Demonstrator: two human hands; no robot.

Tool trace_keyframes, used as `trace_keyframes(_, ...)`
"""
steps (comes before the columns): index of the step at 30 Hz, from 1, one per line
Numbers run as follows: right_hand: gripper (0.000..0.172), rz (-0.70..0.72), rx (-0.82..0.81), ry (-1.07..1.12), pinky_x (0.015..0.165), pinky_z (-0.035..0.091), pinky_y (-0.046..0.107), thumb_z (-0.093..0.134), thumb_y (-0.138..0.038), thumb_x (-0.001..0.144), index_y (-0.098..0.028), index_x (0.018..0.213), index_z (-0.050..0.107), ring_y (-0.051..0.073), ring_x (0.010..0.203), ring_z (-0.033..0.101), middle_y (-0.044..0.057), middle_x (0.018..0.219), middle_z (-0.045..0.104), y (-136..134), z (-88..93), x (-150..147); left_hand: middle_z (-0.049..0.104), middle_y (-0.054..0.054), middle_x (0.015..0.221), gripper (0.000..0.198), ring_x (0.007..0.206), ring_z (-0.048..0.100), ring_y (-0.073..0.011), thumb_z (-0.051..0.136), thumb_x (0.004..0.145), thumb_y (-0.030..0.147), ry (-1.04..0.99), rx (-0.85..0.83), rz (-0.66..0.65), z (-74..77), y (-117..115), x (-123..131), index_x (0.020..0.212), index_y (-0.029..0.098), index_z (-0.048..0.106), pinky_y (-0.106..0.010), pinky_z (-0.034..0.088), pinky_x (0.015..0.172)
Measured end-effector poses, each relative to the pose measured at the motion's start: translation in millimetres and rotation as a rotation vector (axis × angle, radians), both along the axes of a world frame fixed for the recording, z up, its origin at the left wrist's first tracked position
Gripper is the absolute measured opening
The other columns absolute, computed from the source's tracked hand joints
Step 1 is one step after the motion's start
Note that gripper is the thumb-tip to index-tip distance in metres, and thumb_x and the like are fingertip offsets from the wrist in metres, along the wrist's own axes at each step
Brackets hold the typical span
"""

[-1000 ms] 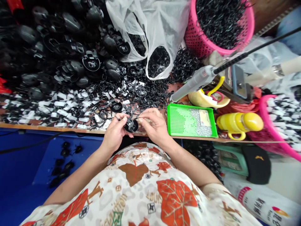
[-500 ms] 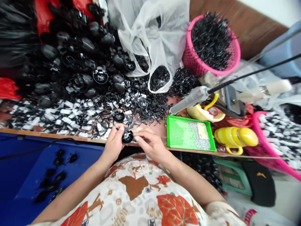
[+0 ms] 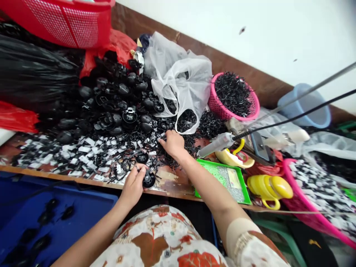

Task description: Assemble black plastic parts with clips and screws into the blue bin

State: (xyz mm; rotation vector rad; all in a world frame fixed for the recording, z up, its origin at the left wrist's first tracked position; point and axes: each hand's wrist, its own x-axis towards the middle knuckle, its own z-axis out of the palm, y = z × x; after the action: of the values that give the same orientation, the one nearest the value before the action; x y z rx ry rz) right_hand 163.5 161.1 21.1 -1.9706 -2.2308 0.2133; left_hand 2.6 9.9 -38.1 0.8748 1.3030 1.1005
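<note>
At the table's front edge my left hand (image 3: 134,184) is closed on a round black plastic part (image 3: 149,180), with its disc-shaped end showing to the right of the fingers. Farther back, my right hand (image 3: 174,144) reaches over a heap of small black pieces (image 3: 191,139). Its fingers are curled down and the thumb is near them; whatever lies between the fingertips is hidden. Another black disc-shaped part (image 3: 142,157) rests on the table just behind my left hand. Small white-and-black pieces (image 3: 85,150) are spread across the table to the left.
A grey powered screwdriver (image 3: 215,145) hangs above a green tray (image 3: 217,167) with tiny metallic pieces. Right of it lies a yellow bottle (image 3: 269,186). Behind are piled black housings (image 3: 122,89), a white plastic bag (image 3: 191,70) and a pink basket (image 3: 213,100). A blue bin (image 3: 91,202) sits below left.
My right hand has left the round part and moved forward to the heap of small black pieces. My left hand still holds the part. The camera view has tilted up.
</note>
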Motion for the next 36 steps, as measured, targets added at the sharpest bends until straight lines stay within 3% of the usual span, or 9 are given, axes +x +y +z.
trace_keyframes(6, 0.016, 0.079, 0.127, 0.277, 0.084, 0.047, 0.035, 0.066, -0.035, 0.092, -0.02, 0.096, 0.066, 0.021, 0.09, 0.063, 0.006, 0.099, 0.07, -9.4, 11.2, 2.4, 0.053, 0.006, 0.065, 0.03, 0.041, 0.047, -0.0108, 0.059, 0.09, 0.051, 0.024, -0.012, -0.001, 1.6, 0.8, -2.6, 0.1, 0.023, 0.059, -0.02, 0.037, 0.033)
trace_keyframes(9, 0.016, 0.168, -0.161, 0.606, 0.066, 0.044, 0.026, 0.07, -0.034, 0.087, -0.019, 0.088, 0.063, 0.013, 0.067, 0.056, -0.003, 0.075, 0.064, -37.6, 17.7, 30.4, 0.053, 0.006, 0.063, 0.034, 0.039, 0.051, -0.011, 0.059, 0.089, 0.055, -0.034, -0.056, -0.031, 7.9, 1.5, -5.6, 0.1, 0.023, 0.056, -0.019, 0.036, 0.03)
trace_keyframes(11, 0.015, 0.216, -0.476, 0.605, 0.059, 0.04, 0.024, 0.074, -0.029, 0.083, -0.018, 0.082, 0.064, 0.011, 0.059, 0.052, -0.005, 0.067, 0.062, -59.9, 12.9, 46.8, 0.055, 0.006, 0.064, 0.035, 0.039, 0.052, -0.0109, 0.06, 0.088, 0.055, -0.095, -0.094, -0.053, 14.5, 2.0, -6.4, 0.1, 0.023, 0.055, -0.018, 0.036, 0.03)
trace_keyframes(13, 0.006, 0.213, -0.564, 0.464, 0.06, 0.039, 0.024, 0.072, -0.021, 0.082, -0.018, 0.079, 0.068, 0.011, 0.06, 0.054, -0.004, 0.067, 0.063, -81.9, 1.9, 56.9, 0.056, 0.006, 0.063, 0.036, 0.039, 0.053, -0.0108, 0.062, 0.087, 0.055, -0.136, -0.133, -0.088, 21.1, 2.2, -5.3, 0.1, 0.022, 0.054, -0.017, 0.034, 0.028)
trace_keyframes(18, 0.024, 0.136, -0.233, 0.307, 0.08, 0.049, 0.031, 0.07, -0.028, 0.09, -0.02, 0.112, 0.072, 0.018, 0.088, 0.063, 0.006, 0.103, 0.068, -123.2, -17.8, 64.6, 0.057, 0.006, 0.057, 0.036, 0.039, 0.053, -0.012, 0.065, 0.085, 0.053, -0.217, -0.187, -0.155, 28.6, 2.3, 2.0, 0.097, 0.022, 0.053, -0.017, 0.035, 0.028)
trace_keyframes(23, 0.055, 0.239, -0.227, 0.311, 0.094, 0.051, 0.038, 0.075, -0.035, 0.088, -0.024, 0.14, 0.06, 0.023, 0.104, 0.061, 0.01, 0.116, 0.062, -140.9, -17.0, 73.6, 0.061, 0.002, 0.06, 0.041, 0.042, 0.055, -0.0132, 0.068, 0.084, 0.054, -0.281, -0.206, -0.155, 27.9, 3.6, 4.2, 0.1, 0.019, 0.058, -0.019, 0.04, 0.03)
trace_keyframes(30, 0.043, 0.295, -0.161, 0.291, 0.084, 0.052, 0.037, 0.076, -0.044, 0.085, -0.02, 0.12, 0.07, 0.023, 0.094, 0.064, 0.009, 0.105, 0.067, -135.9, -28.5, 78.2, 0.065, -0.003, 0.064, 0.061, 0.046, 0.06, -0.0152, 0.055, 0.087, 0.074, -0.409, -0.269, -0.24, 31.4, 4.4, 4.7, 0.101, 0.015, 0.062, -0.022, 0.043, 0.032)
trace_keyframes(33, 0.039, 0.268, 0.046, 0.444, 0.079, 0.052, 0.036, 0.074, -0.049, 0.085, -0.021, 0.112, 0.071, 0.021, 0.086, 0.063, 0.007, 0.095, 0.067, -134.9, -16.7, 77.1, 0.065, -0.003, 0.064, 0.065, 0.046, 0.06, -0.015, 0.051, 0.087, 0.077, -0.421, -0.29, -0.255, 34.5, 3.3, 6.1, 0.101, 0.015, 0.064, -0.022, 0.044, 0.033)
trace_keyframes(36, 0.045, 0.366, 0.182, 0.522, 0.09, 0.051, 0.041, 0.075, -0.055, 0.082, -0.023, 0.113, 0.071, 0.024, 0.101, 0.064, 0.009, 0.111, 0.066, -135.7, 1.7, 70.0, 0.066, -0.004, 0.069, 0.07, 0.048, 0.061, -0.0146, 0.049, 0.084, 0.081, -0.418, -0.29, -0.29, 37.1, 2.5, 10.2, 0.102, 0.015, 0.065, -0.022, 0.045, 0.034)
